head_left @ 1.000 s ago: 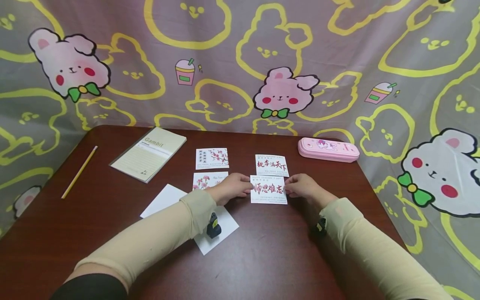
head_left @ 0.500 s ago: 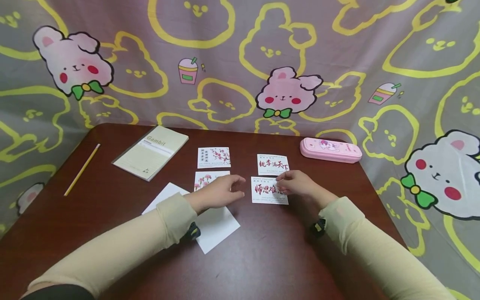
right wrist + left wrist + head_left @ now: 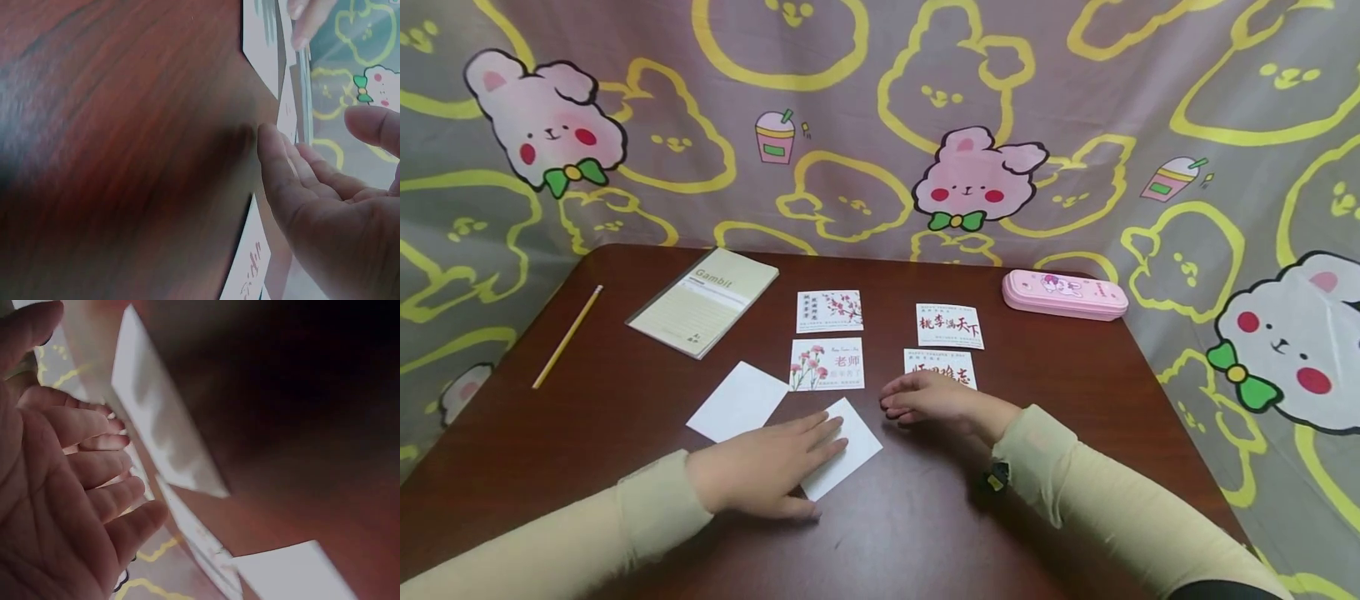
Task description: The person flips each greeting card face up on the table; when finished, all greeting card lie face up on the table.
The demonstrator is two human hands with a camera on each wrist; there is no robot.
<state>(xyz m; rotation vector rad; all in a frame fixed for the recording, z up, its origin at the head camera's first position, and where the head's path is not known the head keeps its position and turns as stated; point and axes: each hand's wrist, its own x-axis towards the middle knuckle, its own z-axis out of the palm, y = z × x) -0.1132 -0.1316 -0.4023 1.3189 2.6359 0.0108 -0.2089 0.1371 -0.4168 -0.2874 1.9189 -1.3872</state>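
Observation:
My left hand [image 3: 760, 468] is spread over a blank white square card [image 3: 853, 446], fingers nearly straight. In the left wrist view, finger shadows fall on that white card [image 3: 153, 412]; contact is hard to tell. Beside it lies a second blank card [image 3: 739, 400]. Loosely bent and holding nothing, my right hand [image 3: 947, 402] hovers in front of a red-lettered card [image 3: 940, 361], hiding its lower part. Another red-lettered card [image 3: 949, 327] lies just behind. To the left are a carnation card [image 3: 827, 364] and a blossom-branch card [image 3: 830, 312], one behind the other.
A notebook [image 3: 703, 302] lies at the back left, with a yellow pencil [image 3: 567, 337] farther left. At the back right sits a pink pencil case [image 3: 1065, 295]. A patterned curtain [image 3: 842, 125] hangs behind the dark wooden table [image 3: 895, 533].
Both hands have let go of the lower red-lettered card. The left hand moved left and nearer, over the blank card; the right hand shifted left and nearer.

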